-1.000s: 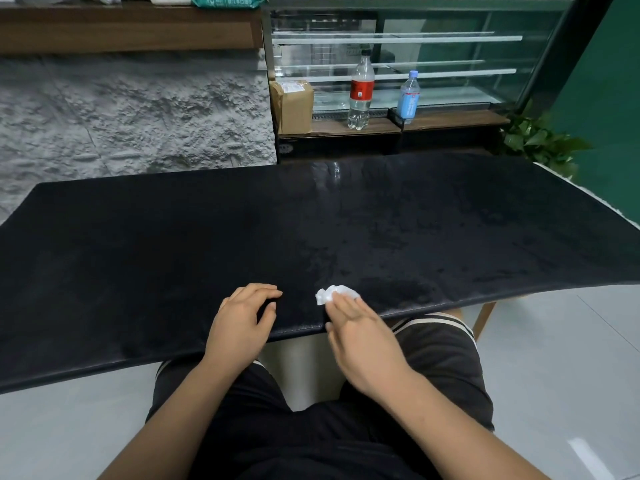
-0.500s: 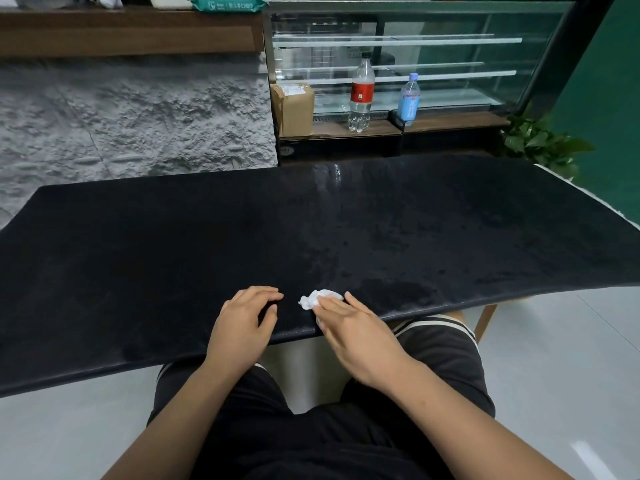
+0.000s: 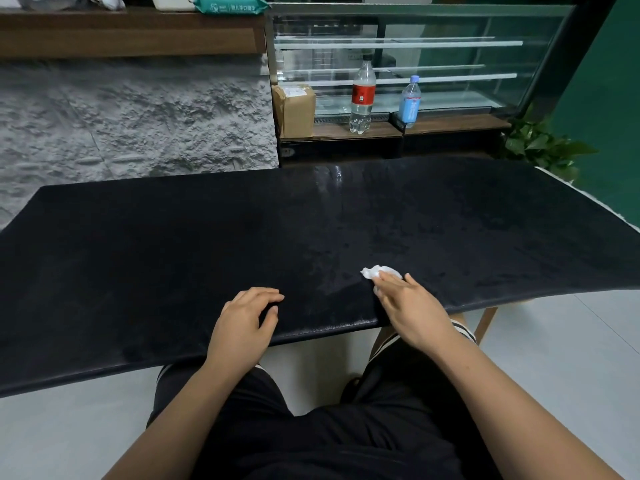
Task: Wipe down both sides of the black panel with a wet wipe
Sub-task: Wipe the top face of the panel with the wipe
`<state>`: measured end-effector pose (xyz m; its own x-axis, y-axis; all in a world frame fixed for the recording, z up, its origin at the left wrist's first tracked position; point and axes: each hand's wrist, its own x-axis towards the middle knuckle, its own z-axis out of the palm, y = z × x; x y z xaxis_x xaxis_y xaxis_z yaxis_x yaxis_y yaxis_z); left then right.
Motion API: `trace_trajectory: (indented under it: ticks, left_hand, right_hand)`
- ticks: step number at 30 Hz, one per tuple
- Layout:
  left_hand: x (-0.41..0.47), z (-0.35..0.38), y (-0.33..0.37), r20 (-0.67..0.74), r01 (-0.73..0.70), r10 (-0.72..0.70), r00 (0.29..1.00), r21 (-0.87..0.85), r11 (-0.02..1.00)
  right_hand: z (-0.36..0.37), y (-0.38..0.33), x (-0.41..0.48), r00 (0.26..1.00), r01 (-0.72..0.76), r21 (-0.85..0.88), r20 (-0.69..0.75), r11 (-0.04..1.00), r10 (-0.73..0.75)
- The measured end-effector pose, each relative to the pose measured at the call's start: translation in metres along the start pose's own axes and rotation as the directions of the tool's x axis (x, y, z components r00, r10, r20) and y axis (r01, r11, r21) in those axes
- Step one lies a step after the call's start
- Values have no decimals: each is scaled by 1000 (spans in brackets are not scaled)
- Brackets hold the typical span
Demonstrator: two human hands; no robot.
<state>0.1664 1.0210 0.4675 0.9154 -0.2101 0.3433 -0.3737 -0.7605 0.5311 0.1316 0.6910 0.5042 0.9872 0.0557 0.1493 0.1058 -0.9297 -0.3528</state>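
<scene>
I'm working the top face of the large matte black rectangular panel (image 3: pixel 242 237), which is lying flat and filling most of my view. The small crumpled white wet wipe (image 3: pixel 379 271) is sitting on it at about five o'clock from the panel's centre, close to the near edge. I'm pressing down on the wipe with the right hand (image 3: pixel 412 306); its fingers are lying nearly straight and flat over the wad, pinning it rather than pinching it. The left hand (image 3: pixel 242 323) is resting on the near edge at roughly six o'clock, fingers loosely curled, gripping nothing and just bracing the panel. A faint damp sheen (image 3: pixel 329 282) is showing at nine o'clock from the wipe, so I'm judging this strip as partly covered. To do this pass well, I'm wanting even pressure through flat fingers, long overlapping strokes towards three o'clock and then outward to twelve, and the wipe staying bunched under the pads so it isn't slipping free. The underside isn't showing, so I'm counting that face as not yet done.
</scene>
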Motion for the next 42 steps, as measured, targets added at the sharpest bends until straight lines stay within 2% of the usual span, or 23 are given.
trace_trajectory:
  ticks: [5, 9, 11, 14, 19, 25, 31, 35, 42]
  left_hand:
    - [0, 0, 0, -4, -7, 7, 1000, -3, 1000]
    - [0, 0, -1, -2, -2, 2, 1000, 1, 1000]
    - [0, 0, -1, -1, 1, -1, 1000, 0, 1000]
    - [0, 0, -1, -1, 3, -3, 1000, -4, 1000]
    - [0, 0, -1, -1, 8, -8, 1000, -11, 1000]
    - [0, 0, 1, -10, -1, 1, 1000, -13, 1000]
    - [-1, -1, 2, -11, -8, 8, 1000, -32, 999]
    - [-1, -2, 2, -7, -3, 3, 1000, -40, 999]
    - [0, -2, 3, -3, 10, -10, 1000, -23, 1000]
  right_hand:
    - [-11, 12, 1, 997, -79, 5, -6, 997, 79]
    - [-6, 1, 5, 972, -221, 14, -80, 975, 221]
    - [1, -10, 8, 964, -247, -13, -100, 969, 245]
    - [9, -29, 11, 978, -189, -33, -100, 981, 185]
    - [26, -70, 12, 998, 19, -94, -62, 995, -25]
    - [43, -116, 7, 991, 128, -59, -34, 990, -130]
    - [57, -128, 9, 954, 300, -24, 17, 954, -300]
    - [52, -115, 16, 944, 324, 16, 65, 946, -324]
    - [39, -78, 30, 959, 262, 17, 104, 965, -262]
